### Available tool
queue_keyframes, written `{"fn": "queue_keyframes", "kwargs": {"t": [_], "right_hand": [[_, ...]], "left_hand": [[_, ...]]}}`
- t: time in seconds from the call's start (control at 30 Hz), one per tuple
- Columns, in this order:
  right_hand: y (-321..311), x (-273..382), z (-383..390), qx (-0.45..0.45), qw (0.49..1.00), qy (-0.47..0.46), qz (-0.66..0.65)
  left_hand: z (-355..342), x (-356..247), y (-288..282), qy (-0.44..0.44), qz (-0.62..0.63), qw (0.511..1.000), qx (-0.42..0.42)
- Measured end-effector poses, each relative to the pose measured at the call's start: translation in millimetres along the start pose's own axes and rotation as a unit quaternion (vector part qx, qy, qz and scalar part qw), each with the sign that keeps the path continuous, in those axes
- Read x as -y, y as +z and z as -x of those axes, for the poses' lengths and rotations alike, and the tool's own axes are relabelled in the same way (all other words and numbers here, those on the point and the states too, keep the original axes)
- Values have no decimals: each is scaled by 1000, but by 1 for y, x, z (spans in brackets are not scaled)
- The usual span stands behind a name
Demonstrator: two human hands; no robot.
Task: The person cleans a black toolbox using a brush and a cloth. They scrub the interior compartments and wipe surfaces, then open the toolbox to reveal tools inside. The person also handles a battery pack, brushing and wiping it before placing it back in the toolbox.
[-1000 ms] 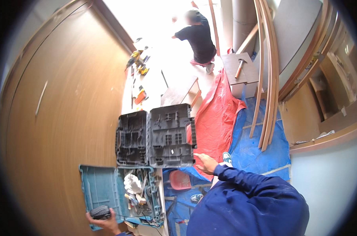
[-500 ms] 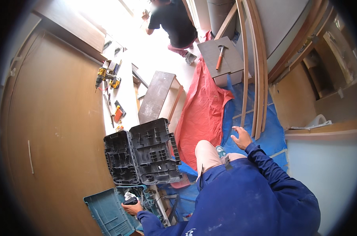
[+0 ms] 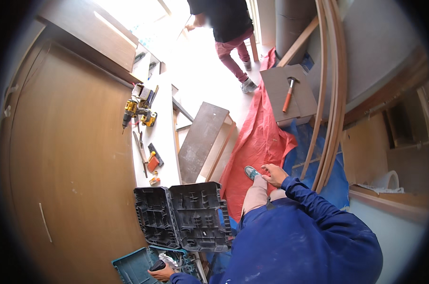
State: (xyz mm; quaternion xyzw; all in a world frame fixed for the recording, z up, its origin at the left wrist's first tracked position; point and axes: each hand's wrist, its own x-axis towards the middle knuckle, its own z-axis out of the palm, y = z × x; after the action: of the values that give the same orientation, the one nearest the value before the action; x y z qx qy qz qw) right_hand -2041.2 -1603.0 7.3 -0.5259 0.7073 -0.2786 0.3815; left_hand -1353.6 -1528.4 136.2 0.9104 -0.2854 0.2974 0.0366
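My left hand (image 3: 164, 273) grips a dark ribbed object (image 3: 157, 264) at the open teal case (image 3: 127, 270), which has white material and tools inside. My right hand (image 3: 273, 174) is in the air near my leg (image 3: 254, 191), above the red tarp (image 3: 235, 194), with curved fingers apart and nothing visible in them. An open, empty black moulded case (image 3: 195, 217) lies just beyond the teal one. A yellow drill (image 3: 130, 110), an orange-handled tool (image 3: 153, 163) and other tools lie farther along, beside the wooden door panel (image 3: 72, 142).
A co-worker (image 3: 228, 23) in a dark top stands at the bright far end. A board piece (image 3: 200, 137) sits mid-floor. A hammer (image 3: 287, 97) rests on stacked boards (image 3: 305, 102). Long wooden strips (image 3: 328, 142) lean at the right over blue sheeting (image 3: 295, 161).
My right hand has moved from beside the black case to near my leg. The view has shifted, with my feet farther up the red tarp. The co-worker has risen from a crouch to standing.
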Motion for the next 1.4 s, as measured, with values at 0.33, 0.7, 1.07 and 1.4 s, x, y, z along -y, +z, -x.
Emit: {"fn": "queue_keyframes", "kwargs": {"t": [0.33,0.7,1.07,1.4], "right_hand": [[-28,24,-157,0,1000,-18,-20],[-71,55,-339,142,989,-28,29],[-138,40,-492,172,984,-37,43],[-154,16,-547,229,971,-16,65]], "left_hand": [[-59,-25,-65,-2,-73,987,-146],[-84,-115,-145,-77,-71,960,-260],[-101,-202,-239,-58,-109,951,-283],[-92,-248,-287,-52,-133,946,-290]]}}
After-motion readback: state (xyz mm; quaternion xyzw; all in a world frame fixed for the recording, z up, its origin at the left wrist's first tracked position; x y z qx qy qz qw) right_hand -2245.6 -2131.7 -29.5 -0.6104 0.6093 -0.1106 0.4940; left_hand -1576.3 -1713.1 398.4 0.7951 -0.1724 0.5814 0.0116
